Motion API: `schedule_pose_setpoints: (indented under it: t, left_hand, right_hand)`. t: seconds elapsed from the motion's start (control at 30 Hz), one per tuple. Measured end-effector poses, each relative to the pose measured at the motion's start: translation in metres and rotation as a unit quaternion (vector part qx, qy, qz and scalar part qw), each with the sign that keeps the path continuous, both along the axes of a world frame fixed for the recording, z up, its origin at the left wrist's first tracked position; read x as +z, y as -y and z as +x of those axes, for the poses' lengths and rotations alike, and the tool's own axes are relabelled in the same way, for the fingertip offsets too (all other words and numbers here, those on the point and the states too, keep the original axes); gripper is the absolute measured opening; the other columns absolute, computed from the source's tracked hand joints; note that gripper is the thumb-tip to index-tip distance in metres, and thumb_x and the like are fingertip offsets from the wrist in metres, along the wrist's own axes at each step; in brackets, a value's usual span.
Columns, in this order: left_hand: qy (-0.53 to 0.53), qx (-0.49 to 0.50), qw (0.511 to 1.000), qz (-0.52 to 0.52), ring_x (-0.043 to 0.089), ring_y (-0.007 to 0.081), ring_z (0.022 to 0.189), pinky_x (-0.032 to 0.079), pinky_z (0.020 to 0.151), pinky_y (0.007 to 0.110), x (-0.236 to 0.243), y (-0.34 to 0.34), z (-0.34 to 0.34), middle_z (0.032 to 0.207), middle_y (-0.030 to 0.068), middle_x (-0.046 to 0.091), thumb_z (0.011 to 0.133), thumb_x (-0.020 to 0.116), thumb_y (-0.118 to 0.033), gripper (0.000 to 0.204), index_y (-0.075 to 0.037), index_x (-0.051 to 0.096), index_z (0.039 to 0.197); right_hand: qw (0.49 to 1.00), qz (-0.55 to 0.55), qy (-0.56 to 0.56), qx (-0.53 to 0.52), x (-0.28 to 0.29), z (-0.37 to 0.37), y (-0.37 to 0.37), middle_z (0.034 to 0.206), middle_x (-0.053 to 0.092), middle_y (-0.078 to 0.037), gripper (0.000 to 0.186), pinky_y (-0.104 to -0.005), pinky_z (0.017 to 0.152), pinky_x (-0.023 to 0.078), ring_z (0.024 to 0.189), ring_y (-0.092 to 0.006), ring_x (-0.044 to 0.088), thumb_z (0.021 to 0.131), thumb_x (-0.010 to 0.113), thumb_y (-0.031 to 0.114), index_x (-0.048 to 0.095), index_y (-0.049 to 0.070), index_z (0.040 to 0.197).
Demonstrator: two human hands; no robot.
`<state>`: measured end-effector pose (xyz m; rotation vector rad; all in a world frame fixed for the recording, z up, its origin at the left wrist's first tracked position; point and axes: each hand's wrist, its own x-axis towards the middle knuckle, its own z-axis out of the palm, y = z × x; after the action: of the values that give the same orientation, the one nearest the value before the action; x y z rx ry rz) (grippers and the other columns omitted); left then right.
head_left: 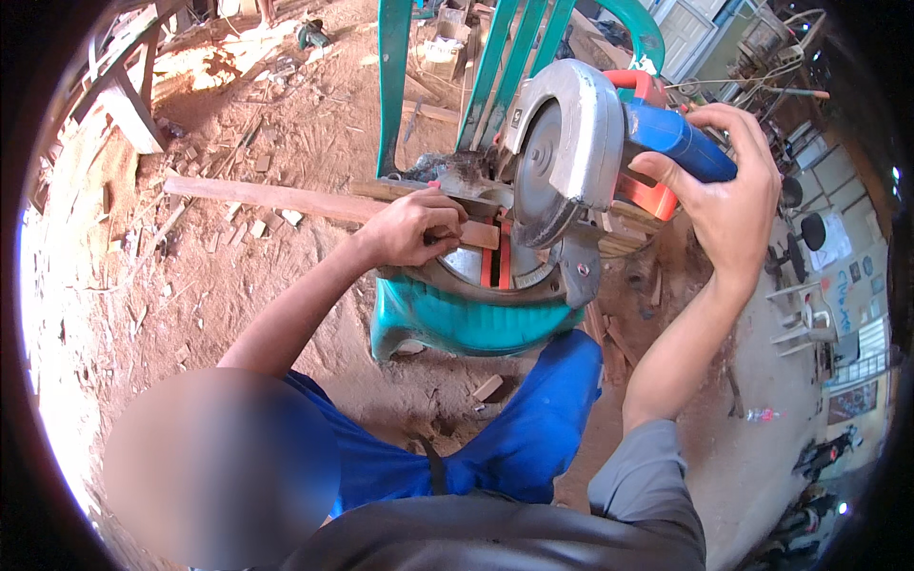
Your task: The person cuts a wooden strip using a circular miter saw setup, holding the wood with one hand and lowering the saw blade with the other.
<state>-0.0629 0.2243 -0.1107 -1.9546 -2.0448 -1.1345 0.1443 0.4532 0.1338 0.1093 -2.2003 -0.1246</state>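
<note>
Head view shows my right hand [728, 195] wrapped shut around the blue handle [678, 141] of the miter saw [562, 152]. My left hand [411, 228] curls closed, pressing a small wood piece [479, 234] on the saw's base beside the blade.

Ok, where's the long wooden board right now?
In the head view, the long wooden board runs from the left of the picture to the miter saw, pinned by the left hand on the saw's table.
</note>
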Motion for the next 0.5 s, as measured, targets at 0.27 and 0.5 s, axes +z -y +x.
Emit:
schedule_pose_setpoints:
  t: [0.27, 0.5]
  left_hand:
    - [-0.016, 0.006, 1.000, 0.016, 0.064, 0.0324, 0.108, 0.052, 0.094, 0.043, -0.003, 0.000, 0.002, 0.116, 0.0102, 0.070, 0.085, 0.077, -0.014, 0.014, -0.007, 0.067, 0.092]
    - [-0.006, 0.021, 1.000, 0.001, 0.063, 0.0322, 0.109, 0.051, 0.096, 0.044, -0.003, 0.002, 0.004, 0.116, 0.0098, 0.071, 0.087, 0.075, -0.015, 0.014, -0.006, 0.068, 0.094]
  right_hand:
    - [0.992, -0.012, -0.120, 0.025, -0.015, 0.016, -0.011, 0.127, 0.062, -0.016, 0.049, -0.0421, 0.094, 0.050, 0.113, -0.0329, 0.061, 0.073, 0.091, 0.038, 0.072, 0.003, 0.103]
    - [0.944, -0.141, -0.286, 0.083, -0.089, 0.040, -0.015, 0.126, 0.059, -0.021, 0.025, -0.0443, 0.103, 0.045, 0.117, -0.0310, 0.058, 0.091, 0.071, 0.005, 0.063, -0.005, 0.111]
